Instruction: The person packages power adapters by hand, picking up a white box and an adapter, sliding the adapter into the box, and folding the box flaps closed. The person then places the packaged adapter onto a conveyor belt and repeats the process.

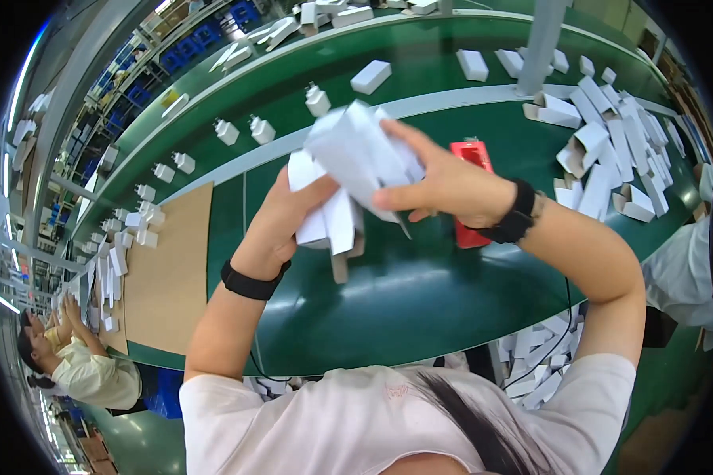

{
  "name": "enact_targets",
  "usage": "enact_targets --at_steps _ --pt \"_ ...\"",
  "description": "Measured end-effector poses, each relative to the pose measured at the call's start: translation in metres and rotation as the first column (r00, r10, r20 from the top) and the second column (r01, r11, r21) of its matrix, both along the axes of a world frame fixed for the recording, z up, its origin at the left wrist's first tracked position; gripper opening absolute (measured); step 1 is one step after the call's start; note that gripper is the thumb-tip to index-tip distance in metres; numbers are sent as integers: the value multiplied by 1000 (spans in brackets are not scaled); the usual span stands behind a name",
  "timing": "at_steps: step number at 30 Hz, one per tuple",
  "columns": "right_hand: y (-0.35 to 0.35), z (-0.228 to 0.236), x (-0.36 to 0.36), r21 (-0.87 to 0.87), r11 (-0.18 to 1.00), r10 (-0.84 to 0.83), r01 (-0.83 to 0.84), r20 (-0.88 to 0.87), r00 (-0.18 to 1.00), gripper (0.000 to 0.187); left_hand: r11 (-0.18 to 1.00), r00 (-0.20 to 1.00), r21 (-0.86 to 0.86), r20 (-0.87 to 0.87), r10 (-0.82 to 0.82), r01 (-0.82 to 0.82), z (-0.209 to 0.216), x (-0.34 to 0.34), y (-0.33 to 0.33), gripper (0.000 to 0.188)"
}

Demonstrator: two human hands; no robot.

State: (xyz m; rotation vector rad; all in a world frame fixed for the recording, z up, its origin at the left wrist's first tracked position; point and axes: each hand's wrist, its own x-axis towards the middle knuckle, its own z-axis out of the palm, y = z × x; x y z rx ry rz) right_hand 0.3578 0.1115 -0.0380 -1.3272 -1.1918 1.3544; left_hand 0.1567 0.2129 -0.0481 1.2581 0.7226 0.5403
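Over the green work table (356, 309), my left hand (273, 218) is closed round a small white cardboard box (315, 226) whose flap hangs loose at the lower end. My right hand (459, 186) grips another white cardboard box (348, 150) between thumb and fingers. This second box is tilted and smeared by motion. It overlaps the first one, and I cannot tell whether the two touch. What is inside either box is hidden. Beneath my right hand and wrist lies a red rectangular object (471, 154), partly covered.
White boxes (606, 142) are heaped at the right. White plug-like pieces (263, 130) stand along the green conveyor (420, 47) beyond a pale rail. A grey post (540, 47) rises at the far right. Brown board (166, 277) covers the left end, near a co-worker (87, 368).
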Motion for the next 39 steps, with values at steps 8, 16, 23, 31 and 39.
enact_targets --at_steps 8,16,23,31,39 --pt "83 14 -13 27 999 16 -42 622 783 49 730 895 653 -179 409 -203 -31 -110 82 56" --pt "150 46 -41 376 859 -180 -348 857 483 38 413 990 901 -138 -8 129 -7 -67 131 85" --pt "199 110 -89 319 907 177 -273 299 938 28 655 998 754 31 48 -55 -8 -67 128 74" --pt "324 -30 34 107 896 -10 -431 975 221 86 811 897 395 277 343 -432 -24 -139 142 53" --pt "337 -121 -3 331 922 -386 199 773 504 85 680 755 328 307 580 -656 -66 -161 168 58"
